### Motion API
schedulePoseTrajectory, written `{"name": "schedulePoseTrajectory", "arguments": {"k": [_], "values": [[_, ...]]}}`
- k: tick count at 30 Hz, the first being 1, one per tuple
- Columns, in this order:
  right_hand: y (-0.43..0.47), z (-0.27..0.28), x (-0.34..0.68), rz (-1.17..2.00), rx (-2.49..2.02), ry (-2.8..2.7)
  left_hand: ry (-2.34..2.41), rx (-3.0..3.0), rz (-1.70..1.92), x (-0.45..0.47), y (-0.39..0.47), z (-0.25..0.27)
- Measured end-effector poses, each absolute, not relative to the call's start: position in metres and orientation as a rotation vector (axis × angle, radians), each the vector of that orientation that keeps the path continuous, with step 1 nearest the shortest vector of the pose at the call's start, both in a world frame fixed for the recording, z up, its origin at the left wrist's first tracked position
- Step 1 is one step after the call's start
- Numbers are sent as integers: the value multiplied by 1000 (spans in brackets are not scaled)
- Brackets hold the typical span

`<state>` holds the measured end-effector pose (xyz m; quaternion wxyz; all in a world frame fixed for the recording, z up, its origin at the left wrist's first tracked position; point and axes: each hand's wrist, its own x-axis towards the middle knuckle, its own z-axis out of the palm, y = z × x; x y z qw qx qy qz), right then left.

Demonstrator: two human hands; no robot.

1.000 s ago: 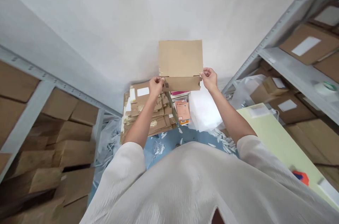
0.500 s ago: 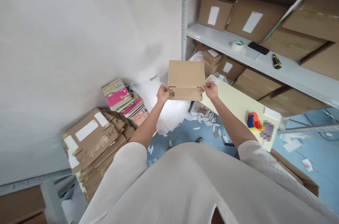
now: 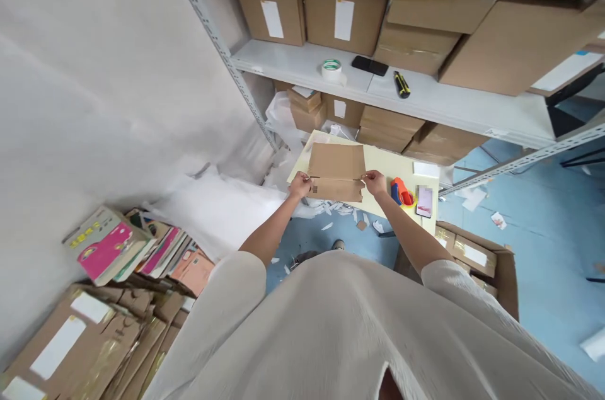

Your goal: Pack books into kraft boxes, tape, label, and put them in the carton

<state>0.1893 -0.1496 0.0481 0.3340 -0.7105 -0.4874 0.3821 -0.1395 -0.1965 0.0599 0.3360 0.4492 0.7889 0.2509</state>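
A small brown cardboard box (image 3: 337, 162) is held out in front of me, its lid panel toward the shelf and a narrower flap toward my body. My left hand (image 3: 300, 185) pinches its left edge near the crease, beside a small printed code. On the opposite edge, the fingers of my right hand (image 3: 375, 182) close on the cardboard near a notch. Behind and under the box lies a pale yellow tabletop (image 3: 378, 164). To the right of my right hand, an orange and blue tape dispenser (image 3: 401, 192) and a phone with a lit screen (image 3: 424, 201) rest on that tabletop.
A grey metal shelf (image 3: 302, 66) carries cartons, a tape roll (image 3: 331, 70), a dark phone (image 3: 369, 65) and a yellow-black cutter (image 3: 401, 84). Books (image 3: 106, 242) and flattened cartons (image 3: 66, 343) are stacked at left. An open carton (image 3: 508, 280) stands at right; paper scraps litter the blue floor.
My view has turned right, bringing more of the shelf and the yellow tabletop into sight. Both hands have carried the cardboard box over the tabletop, keeping their grip on its sides.
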Motion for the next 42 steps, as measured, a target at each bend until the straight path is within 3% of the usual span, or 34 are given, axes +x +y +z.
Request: {"name": "schedulePoseTrajectory", "arguments": {"k": [9, 21, 42], "values": [[-146, 33, 234, 986, -2080, -1136, 1993, 1220, 427, -94, -137, 30], [-142, 30, 215, 969, -2317, -897, 1724, 1365, 616, -84, -18, -5], [1, 17, 236, 864, -2205, -1575, 1804, 1115, 468, -65, -54, -37]]}}
